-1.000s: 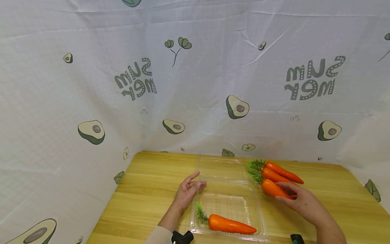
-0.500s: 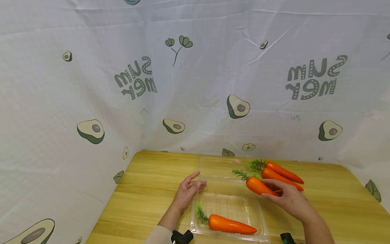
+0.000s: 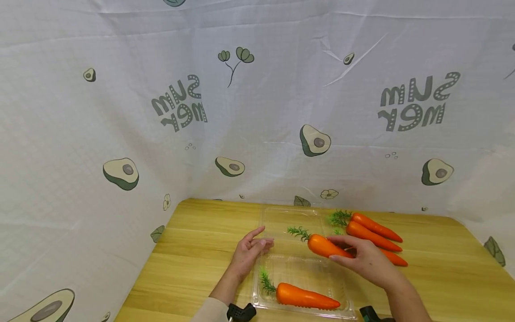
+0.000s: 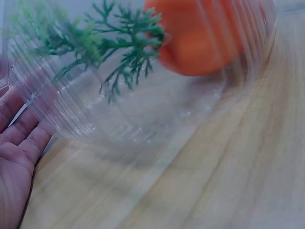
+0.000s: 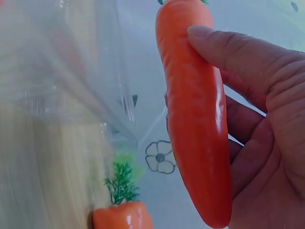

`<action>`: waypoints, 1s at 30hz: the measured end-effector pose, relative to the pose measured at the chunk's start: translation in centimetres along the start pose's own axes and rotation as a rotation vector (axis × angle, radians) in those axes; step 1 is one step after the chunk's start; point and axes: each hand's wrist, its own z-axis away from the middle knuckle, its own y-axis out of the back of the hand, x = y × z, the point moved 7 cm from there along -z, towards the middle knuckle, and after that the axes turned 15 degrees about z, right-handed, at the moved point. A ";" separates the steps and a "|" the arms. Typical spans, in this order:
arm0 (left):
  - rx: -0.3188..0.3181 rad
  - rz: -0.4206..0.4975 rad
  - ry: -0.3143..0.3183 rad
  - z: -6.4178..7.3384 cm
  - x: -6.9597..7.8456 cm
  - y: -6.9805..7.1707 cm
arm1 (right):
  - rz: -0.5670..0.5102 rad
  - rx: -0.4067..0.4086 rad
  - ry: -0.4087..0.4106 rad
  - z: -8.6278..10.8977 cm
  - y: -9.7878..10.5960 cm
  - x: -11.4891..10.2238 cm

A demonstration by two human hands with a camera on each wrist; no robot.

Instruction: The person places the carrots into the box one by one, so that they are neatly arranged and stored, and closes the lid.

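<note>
My right hand [image 3: 372,264] grips an orange carrot [image 3: 322,246] with a green leafy top, raised over the right side of a clear plastic clamshell box [image 3: 297,268]. In the right wrist view the thumb presses one side of this carrot [image 5: 193,105], with fingers behind it. Another carrot [image 3: 306,296] lies along the front of the box, leaves to the left. My left hand [image 3: 245,255] rests at the box's left edge, fingers loosely extended. The left wrist view has its fingers [image 4: 28,124] against the clear ribbed wall [image 4: 147,124].
The box's clear lid [image 3: 291,221] lies folded back on the wooden table [image 3: 193,255]. To the right are three more carrots, the far one [image 3: 376,227], the middle one [image 3: 374,236] and the near one [image 3: 396,258], partly behind my right hand. A printed cloth [image 3: 265,98] hangs behind the table.
My right hand has lifted the carrot from the group at the right and carried it left over the box. The near loose carrot now shows behind it. My left hand has stayed put.
</note>
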 end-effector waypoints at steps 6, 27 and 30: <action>0.001 0.007 -0.001 0.0 0.1 0.1 | 0.009 -0.005 0.055 -0.2 0.0 -1.0; 0.030 0.018 0.016 -0.1 -0.2 0.4 | -0.007 -0.086 0.187 -1.0 -2.1 -4.3; 0.037 0.012 0.018 -0.1 -0.1 0.4 | 0.001 -0.114 0.217 -1.2 -2.5 -4.8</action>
